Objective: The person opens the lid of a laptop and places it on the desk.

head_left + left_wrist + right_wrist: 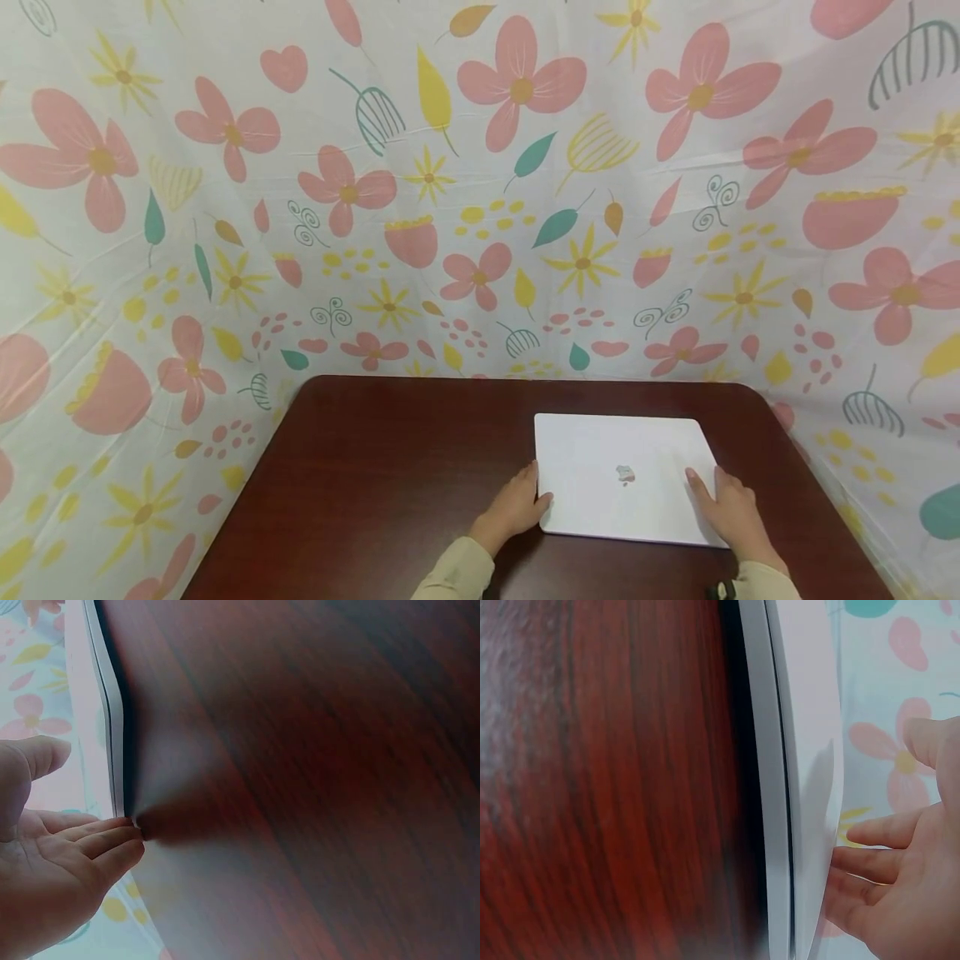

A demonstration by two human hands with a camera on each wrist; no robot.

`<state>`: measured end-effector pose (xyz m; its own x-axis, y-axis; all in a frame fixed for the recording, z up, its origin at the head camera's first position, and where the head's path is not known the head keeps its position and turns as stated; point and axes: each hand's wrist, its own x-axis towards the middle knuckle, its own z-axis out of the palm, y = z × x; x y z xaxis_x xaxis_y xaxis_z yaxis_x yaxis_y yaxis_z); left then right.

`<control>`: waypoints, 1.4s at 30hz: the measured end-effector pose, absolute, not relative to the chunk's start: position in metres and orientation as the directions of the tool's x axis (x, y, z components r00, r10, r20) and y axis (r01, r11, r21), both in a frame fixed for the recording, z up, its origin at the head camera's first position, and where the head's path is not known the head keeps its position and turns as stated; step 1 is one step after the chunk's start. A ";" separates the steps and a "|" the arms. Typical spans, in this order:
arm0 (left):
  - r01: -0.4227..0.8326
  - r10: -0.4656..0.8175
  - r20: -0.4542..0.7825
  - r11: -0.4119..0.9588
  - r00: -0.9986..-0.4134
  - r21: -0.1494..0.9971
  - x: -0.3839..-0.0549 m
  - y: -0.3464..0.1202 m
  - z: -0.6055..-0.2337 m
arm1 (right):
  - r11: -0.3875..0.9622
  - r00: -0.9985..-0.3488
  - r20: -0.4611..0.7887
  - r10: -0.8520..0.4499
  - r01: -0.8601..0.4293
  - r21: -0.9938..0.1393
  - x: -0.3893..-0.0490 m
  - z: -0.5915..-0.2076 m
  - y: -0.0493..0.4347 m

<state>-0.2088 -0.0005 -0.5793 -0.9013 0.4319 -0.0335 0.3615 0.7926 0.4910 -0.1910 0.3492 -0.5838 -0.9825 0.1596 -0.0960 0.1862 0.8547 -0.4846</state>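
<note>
A closed silver laptop (626, 446) with a mirror-like apple logo lies on the dark reddish-brown table (405, 467), right of its middle. My left hand (513, 507) is at its left edge. In the left wrist view that hand's fingertips (124, 829) reach the laptop's side (112, 727), nearly straight, with the thumb held apart. At the opposite edge is my right hand (731, 512), its thumb over the lid in the head view. The right wrist view shows its fingers (874, 862) extended beside the laptop's edge (776, 787), the thumb raised away.
A white cloth (480, 200) printed with pink flowers and yellow and green leaves hangs behind the table and along both sides. The table's rounded back corners stand close to it. A dark band (722, 590) sits at the right cuff.
</note>
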 end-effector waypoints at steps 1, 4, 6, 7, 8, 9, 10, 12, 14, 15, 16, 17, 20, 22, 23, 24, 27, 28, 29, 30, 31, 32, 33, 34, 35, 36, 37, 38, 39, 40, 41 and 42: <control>0.368 0.435 -0.026 0.789 -0.900 0.491 -0.209 -0.001 -0.579 | 0.853 -0.983 -0.096 0.159 0.186 -0.488 -0.191 -0.583 0.348; 0.381 0.444 -0.010 0.780 -0.896 0.496 -0.209 -0.001 -0.580 | 0.849 -0.982 -0.101 0.160 0.190 -0.493 -0.190 -0.582 0.345; 0.373 0.440 -0.010 0.774 -0.898 0.511 -0.209 -0.002 -0.580 | 0.848 -0.980 -0.109 0.167 0.199 -0.490 -0.190 -0.582 0.343; 0.366 0.435 -0.015 0.775 -0.900 0.515 -0.210 -0.002 -0.580 | 0.851 -0.980 -0.107 0.169 0.199 -0.487 -0.190 -0.582 0.342; 0.360 0.431 -0.019 0.776 -0.902 0.518 -0.210 -0.003 -0.580 | 0.852 -0.980 -0.105 0.169 0.199 -0.484 -0.190 -0.582 0.342; 0.353 0.426 -0.023 0.779 -0.904 0.519 -0.210 -0.003 -0.580 | 0.854 -0.980 -0.105 0.169 0.199 -0.481 -0.190 -0.582 0.341; 0.349 0.422 -0.025 0.780 -0.906 0.519 -0.210 -0.003 -0.580 | 0.857 -0.981 -0.102 0.168 0.196 -0.477 -0.191 -0.581 0.340; 0.339 0.413 -0.029 0.785 -0.910 0.519 -0.210 -0.004 -0.580 | 0.862 -0.982 -0.094 0.163 0.188 -0.470 -0.191 -0.582 0.339; 0.332 0.404 -0.027 0.786 -0.914 0.522 -0.210 -0.005 -0.579 | 0.865 -0.983 -0.088 0.161 0.184 -0.468 -0.191 -0.582 0.338; 0.329 0.401 -0.024 0.784 -0.916 0.527 -0.210 -0.006 -0.578 | 0.865 -0.983 -0.087 0.162 0.184 -0.468 -0.191 -0.582 0.336; 0.325 0.396 -0.021 0.781 -0.918 0.533 -0.210 -0.006 -0.578 | 0.864 -0.983 -0.085 0.163 0.184 -0.469 -0.192 -0.581 0.334; 0.320 0.391 -0.021 0.781 -0.920 0.537 -0.210 -0.007 -0.577 | 0.865 -0.983 -0.082 0.161 0.181 -0.468 -0.192 -0.581 0.333; 0.313 0.381 -0.015 0.781 -0.924 0.540 -0.209 -0.010 -0.577 | 0.869 -0.985 -0.069 0.160 0.174 -0.464 -0.192 -0.579 0.327; 0.309 0.376 -0.011 0.780 -0.927 0.544 -0.209 -0.012 -0.577 | 0.873 -0.985 -0.059 0.161 0.170 -0.457 -0.191 -0.578 0.323; 0.307 0.372 -0.010 0.780 -0.928 0.545 -0.209 -0.013 -0.577 | 0.876 -0.985 -0.055 0.162 0.170 -0.452 -0.191 -0.578 0.322; 0.303 0.368 -0.008 0.779 -0.930 0.549 -0.209 -0.013 -0.576 | 0.876 -0.985 -0.054 0.164 0.171 -0.452 -0.191 -0.578 0.320; 0.290 0.350 0.005 0.767 -0.937 0.572 -0.210 -0.017 -0.576 | 0.872 -0.985 -0.051 0.166 0.171 -0.459 -0.192 -0.578 0.315; 0.285 0.343 0.010 0.764 -0.939 0.579 -0.210 -0.018 -0.576 | 0.871 -0.985 -0.052 0.166 0.171 -0.460 -0.192 -0.578 0.313; 0.282 0.337 0.014 0.763 -0.941 0.582 -0.210 -0.019 -0.576 | 0.870 -0.985 -0.052 0.165 0.171 -0.463 -0.192 -0.578 0.312; 0.278 0.331 0.018 0.762 -0.943 0.585 -0.210 -0.021 -0.576 | 0.868 -0.985 -0.051 0.164 0.168 -0.466 -0.192 -0.579 0.310; 0.276 0.326 0.021 0.760 -0.945 0.589 -0.210 -0.022 -0.576 | 0.868 -0.986 -0.048 0.161 0.165 -0.469 -0.193 -0.579 0.309; 0.275 0.323 0.024 0.760 -0.946 0.588 -0.210 -0.023 -0.576 | 0.869 -0.987 -0.045 0.157 0.160 -0.469 -0.193 -0.579 0.307; 0.272 0.319 0.025 0.759 -0.947 0.591 -0.210 -0.025 -0.576 | 0.869 -0.987 -0.041 0.156 0.157 -0.470 -0.193 -0.579 0.306; 0.268 0.316 0.023 0.760 -0.949 0.593 -0.210 -0.026 -0.576 | 0.869 -0.988 -0.039 0.153 0.153 -0.470 -0.193 -0.579 0.304; 0.265 0.312 0.024 0.760 -0.950 0.594 -0.210 -0.027 -0.576 | 0.870 -0.988 -0.034 0.148 0.146 -0.471 -0.193 -0.579 0.302; 0.263 0.310 0.025 0.759 -0.950 0.596 -0.210 -0.029 -0.576 | 0.871 -0.989 -0.031 0.143 0.140 -0.471 -0.193 -0.579 0.301; 0.266 0.309 0.031 0.757 -0.950 0.597 -0.210 -0.030 -0.577 | 0.871 -0.990 -0.028 0.139 0.136 -0.471 -0.194 -0.579 0.299; 0.266 0.307 0.034 0.757 -0.951 0.598 -0.210 -0.031 -0.577 | 0.872 -0.990 -0.027 0.136 0.132 -0.471 -0.194 -0.579 0.298; 0.266 0.306 0.036 0.756 -0.951 0.598 -0.210 -0.033 -0.578 | 0.872 -0.991 -0.027 0.133 0.130 -0.472 -0.193 -0.580 0.297; 0.266 0.304 0.037 0.760 -0.952 0.592 -0.210 -0.034 -0.578 | 0.873 -0.991 -0.028 0.129 0.127 -0.470 -0.193 -0.581 0.296; 0.267 0.304 0.039 0.760 -0.952 0.592 -0.210 -0.035 -0.579 | 0.872 -0.991 -0.030 0.128 0.127 -0.473 -0.193 -0.581 0.294; 0.268 0.304 0.041 0.761 -0.952 0.591 -0.210 -0.037 -0.579 | 0.871 -0.991 -0.033 0.128 0.128 -0.475 -0.193 -0.582 0.293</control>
